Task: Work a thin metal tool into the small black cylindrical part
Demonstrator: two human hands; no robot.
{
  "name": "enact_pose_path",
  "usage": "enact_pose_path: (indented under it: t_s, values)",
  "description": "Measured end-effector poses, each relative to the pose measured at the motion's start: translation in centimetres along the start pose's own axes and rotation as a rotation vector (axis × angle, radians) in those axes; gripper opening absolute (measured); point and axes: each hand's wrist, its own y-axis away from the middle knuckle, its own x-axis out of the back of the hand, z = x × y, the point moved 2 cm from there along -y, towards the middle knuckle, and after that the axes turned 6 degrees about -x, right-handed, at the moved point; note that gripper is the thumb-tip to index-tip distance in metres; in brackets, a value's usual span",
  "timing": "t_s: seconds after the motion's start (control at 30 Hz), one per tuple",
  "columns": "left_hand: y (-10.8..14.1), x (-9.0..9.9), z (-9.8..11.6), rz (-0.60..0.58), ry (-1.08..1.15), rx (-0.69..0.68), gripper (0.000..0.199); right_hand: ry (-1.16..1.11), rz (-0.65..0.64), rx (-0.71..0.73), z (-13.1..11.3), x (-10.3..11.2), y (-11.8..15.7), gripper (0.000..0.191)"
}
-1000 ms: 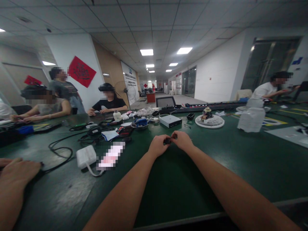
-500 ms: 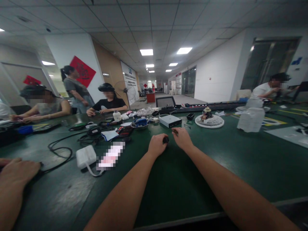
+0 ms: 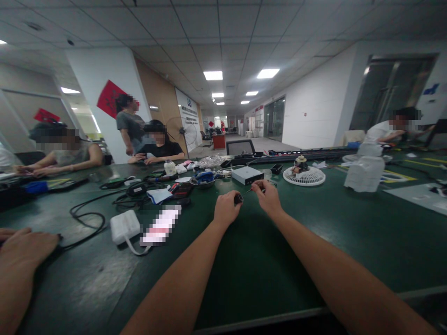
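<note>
My left hand (image 3: 226,207) is closed around a small black round part (image 3: 239,198), whose open-looking end faces right. A short way to its right, my right hand (image 3: 268,198) pinches a thin rod-like tool (image 3: 248,190). Its slim tip points left toward the black part, with a small gap between them; the fingers hide most of it, so its exact kind is unclear. Just beyond my hands lies a silver box-shaped drive (image 3: 246,175) with a black front. Both forearms reach over the green table (image 3: 265,279).
A white fan grille with a motor (image 3: 303,176) and a translucent plastic container (image 3: 365,174) stand right. Left are a white adapter (image 3: 125,227), black cables (image 3: 87,218) and a blue item in a bowl (image 3: 204,179). Another person's hand (image 3: 28,251) rests at the left edge.
My right hand has shifted slightly right and now shows a thin tool in its fingers. My left hand has tilted the black part a little. A standing person behind has moved right.
</note>
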Motion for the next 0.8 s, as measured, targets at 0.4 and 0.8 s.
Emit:
enact_pose_path:
  t_s: [0.4,0.8]
  values:
    - [0.0,-0.3,-0.3,0.008,-0.008,0.007,0.028,-0.013,-0.004,0.03,0.2,-0.2,0.1,0.028]
    - [0.0,-0.3,-0.2,-0.01,0.016,-0.003,0.027,0.012,-0.023,-0.011,0.6,-0.2,0.2,0.026]
